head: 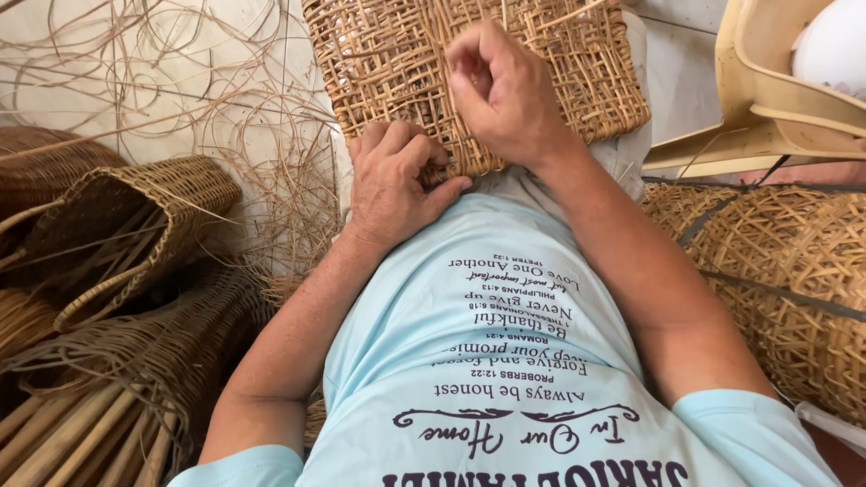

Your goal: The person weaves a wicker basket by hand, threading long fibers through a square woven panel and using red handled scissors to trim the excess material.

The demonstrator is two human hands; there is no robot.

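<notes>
A flat woven rattan panel [379, 63] rests on my lap, its near edge against my light blue shirt. My left hand [392, 185] grips the near edge of the panel, fingers curled over the weave. Above the panel's middle my right hand [505, 90] has its fingers pinched together on a thin rattan strand [591, 11] that runs up and to the right.
Loose thin rattan strands [180, 81] lie tangled on the pale floor at upper left. Woven baskets [135, 225] and a bundle of canes [72, 433] stand at left. An open-weave basket [794, 271] lies at right, with a tan plastic chair [767, 99] behind it.
</notes>
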